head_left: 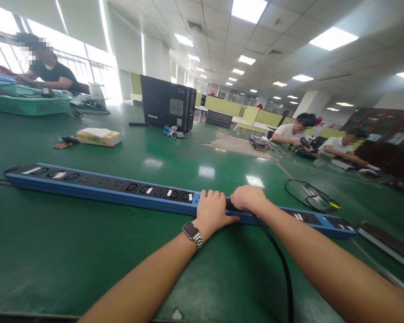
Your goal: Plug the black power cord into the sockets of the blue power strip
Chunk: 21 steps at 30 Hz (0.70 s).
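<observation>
Basically, the blue power strip (175,204) is laid lengthwise along the worktop's (87,251) front edge, right end slanted slightly nearer it, directly under both hands. Its body is clasped from above by the left hand (211,210), right of mid-length; the right hand (249,197), nearer the strip's right end, is closed around the black cable's (284,264) end, plug hidden. Toward the far left corner, dark cables are held in a green basket (37,106).
</observation>
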Available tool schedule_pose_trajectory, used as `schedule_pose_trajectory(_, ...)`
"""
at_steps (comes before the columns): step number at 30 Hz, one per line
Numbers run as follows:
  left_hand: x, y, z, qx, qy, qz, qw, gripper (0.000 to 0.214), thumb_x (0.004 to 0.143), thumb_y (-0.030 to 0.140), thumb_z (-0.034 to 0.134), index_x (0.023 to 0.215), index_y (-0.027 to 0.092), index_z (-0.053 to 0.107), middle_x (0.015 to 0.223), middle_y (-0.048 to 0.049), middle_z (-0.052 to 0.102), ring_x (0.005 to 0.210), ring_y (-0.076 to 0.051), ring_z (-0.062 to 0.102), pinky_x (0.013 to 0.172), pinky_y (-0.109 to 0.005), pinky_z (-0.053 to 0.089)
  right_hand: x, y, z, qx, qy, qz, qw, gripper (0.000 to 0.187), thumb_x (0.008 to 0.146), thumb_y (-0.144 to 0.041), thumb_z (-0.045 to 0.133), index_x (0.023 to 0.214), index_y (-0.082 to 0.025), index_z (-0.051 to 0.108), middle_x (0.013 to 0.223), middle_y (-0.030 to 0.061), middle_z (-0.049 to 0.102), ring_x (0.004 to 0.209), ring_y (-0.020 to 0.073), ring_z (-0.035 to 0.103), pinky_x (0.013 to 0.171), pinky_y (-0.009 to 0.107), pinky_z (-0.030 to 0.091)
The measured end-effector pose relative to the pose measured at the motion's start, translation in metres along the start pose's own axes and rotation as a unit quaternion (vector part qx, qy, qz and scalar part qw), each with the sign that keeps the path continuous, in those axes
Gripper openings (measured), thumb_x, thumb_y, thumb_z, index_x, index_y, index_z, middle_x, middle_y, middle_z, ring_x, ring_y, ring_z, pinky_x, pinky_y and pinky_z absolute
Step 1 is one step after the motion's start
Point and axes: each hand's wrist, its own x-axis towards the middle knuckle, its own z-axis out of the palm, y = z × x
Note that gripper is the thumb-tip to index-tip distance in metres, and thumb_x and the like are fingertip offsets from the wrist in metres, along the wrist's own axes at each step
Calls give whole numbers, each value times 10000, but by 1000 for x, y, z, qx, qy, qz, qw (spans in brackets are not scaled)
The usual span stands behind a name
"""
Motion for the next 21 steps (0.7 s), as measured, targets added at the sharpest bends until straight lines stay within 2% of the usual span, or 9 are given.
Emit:
schedule_pose_trajectory(3, 0, 0, -1, -3, -2, 4, 1000, 682, 632, 751, 598, 915, 132, 628, 911, -132, 645, 906, -311, 548, 858, -452, 324, -6, -9, 3, 6, 1, 32, 999, 351, 776, -264, 576, 1074, -144, 716, 1190, 195, 641, 1059, 290, 629, 834, 385, 498)
schedule_pose_trajectory(7, 0, 0, -1, -10, -4, 9, 1000, 667, 664, 735, 574, 924, 123, 627, 930, -143, 642, 926, -318, 546, 869, -459, 319, -9, -14, 12, 40, 39, 67, 996, 327, 803, -287, 551, 1044, -148, 724, 1153, 186, 659, 1025, 271, 643, 802, 361, 505)
schedule_pose_trajectory(12, -1, -1, 0, -8, 5, 5, 1000, 536, 737, 613, 568, 950, 125, 628, 952, -151, 638, 930, -311, 546, 889, -460, 311, -20, -10, 34, 93, 123, 60, 986, 457, 897, -408, 380, 987, -119, 722, 1039, 199, 692, 926, 269, 673, 782, 373, 500)
schedule_pose_trajectory(15, -1, -1, 0, -2, 5, 6, 1000, 443, 749, 521, 591, 953, 130, 631, 957, -148, 637, 931, -308, 543, 899, -462, 305, -26, -9, 43, 106, 165, 65, 978, 484, 898, -429, 361, 992, -98, 702, 994, 208, 698, 890, 267, 680, 775, 368, 497)
schedule_pose_trajectory(18, -1, -2, 0, -1, 2, 3, 1000, 457, 751, 526, 589, 976, 130, 631, 958, -145, 636, 934, -308, 542, 904, -467, 303, -27, -9, 42, 93, 152, 58, 982, 461, 883, -420, 384, 982, -103, 705, 1007, 208, 696, 893, 274, 680, 771, 372, 496)
schedule_pose_trajectory(21, -2, -2, 0, -9, 0, 12, 1000, 577, 746, 622, 556, 1100, 169, 611, 982, -134, 630, 953, -313, 540, 898, -472, 306, -22, -5, 32, 62, 102, 29, 992, 491, 896, -424, 336, 1011, -128, 711, 1039, 199, 692, 942, 281, 671, 768, 374, 499)
